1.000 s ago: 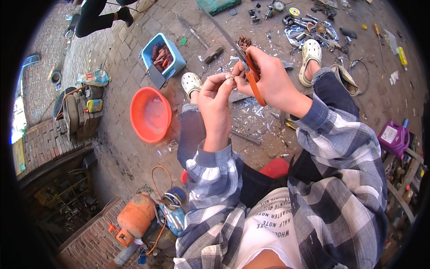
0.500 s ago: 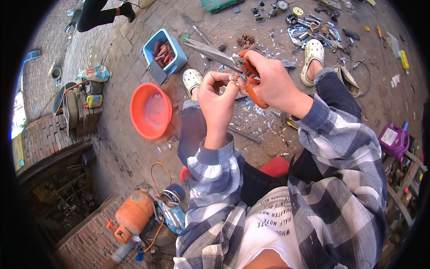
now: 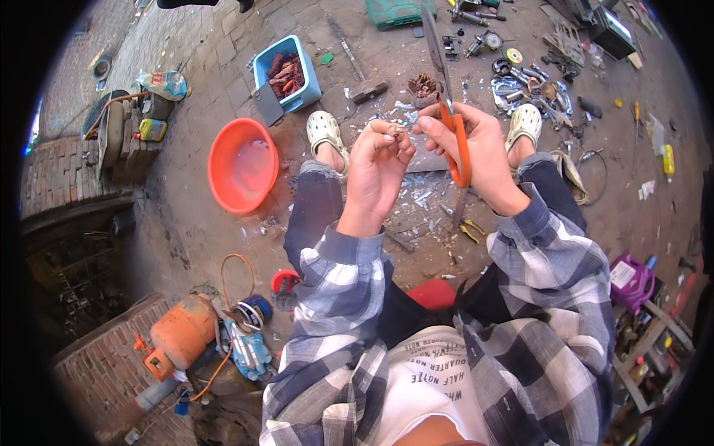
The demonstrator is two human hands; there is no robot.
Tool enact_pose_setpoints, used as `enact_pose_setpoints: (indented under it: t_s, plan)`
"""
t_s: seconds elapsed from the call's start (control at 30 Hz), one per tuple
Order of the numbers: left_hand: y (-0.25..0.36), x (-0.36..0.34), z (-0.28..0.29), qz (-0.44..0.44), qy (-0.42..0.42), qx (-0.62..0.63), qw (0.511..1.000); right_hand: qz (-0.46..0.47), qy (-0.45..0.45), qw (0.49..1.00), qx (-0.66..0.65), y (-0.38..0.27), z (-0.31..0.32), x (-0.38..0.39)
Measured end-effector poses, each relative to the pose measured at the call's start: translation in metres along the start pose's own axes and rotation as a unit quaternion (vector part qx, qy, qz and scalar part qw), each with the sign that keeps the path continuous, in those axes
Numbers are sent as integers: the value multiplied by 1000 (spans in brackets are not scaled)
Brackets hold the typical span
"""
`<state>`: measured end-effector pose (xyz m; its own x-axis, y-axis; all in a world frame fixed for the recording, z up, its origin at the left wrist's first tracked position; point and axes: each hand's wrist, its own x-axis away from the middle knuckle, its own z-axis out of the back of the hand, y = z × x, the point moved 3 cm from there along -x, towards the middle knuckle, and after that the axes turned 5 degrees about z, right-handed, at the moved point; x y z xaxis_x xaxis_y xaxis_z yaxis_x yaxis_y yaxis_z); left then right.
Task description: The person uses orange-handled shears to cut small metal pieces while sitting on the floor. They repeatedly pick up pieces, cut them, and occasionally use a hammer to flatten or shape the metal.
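Between my two feet I hold both hands up, a little apart. My left hand [image 3: 373, 178] is closed, its thumb and fingertips pinching a small brownish piece [image 3: 398, 134] too small to name. A pair of scissors [image 3: 460, 152] with orange handles rests in my right hand [image 3: 485, 152], blades pointing up and away, nearly together. My right thumb and forefinger reach toward the left fingertips. Below the hands lies a flat grey plate [image 3: 428, 161] with pale scraps strewn about it. Beyond them sits a small bowl of brown curled pieces [image 3: 424, 89].
To the left stand a blue bin [image 3: 305, 95] of reddish-brown pieces and a red-orange basin [image 3: 217, 175]. A hammer [image 3: 370, 91] lies ahead; yellow-handled pliers [image 3: 470, 232] lie close by. Metal parts [image 3: 532, 89] spread at far right. An orange gas cylinder [image 3: 186, 331] stands at lower left.
The scissors have swung from pointing left to pointing up and away, off the left hand. My hands have drawn slightly apart, the right one moving right. The whole view has shifted a little.
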<state>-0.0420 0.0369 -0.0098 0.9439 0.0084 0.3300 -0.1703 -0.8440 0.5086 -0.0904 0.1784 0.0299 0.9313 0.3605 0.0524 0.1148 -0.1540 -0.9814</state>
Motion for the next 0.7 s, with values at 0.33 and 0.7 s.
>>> enact_pose_setpoints:
  t_s: [0.33, 0.7]
  plan:
    - [6, 5, -12, -169, 2, -249, 954, -49, -48, 994, -79, -4, -1, 4]
    - [13, 18, -27, -236, -5, -340, 910, 87, -4, 996, 15, -15, 3, 3]
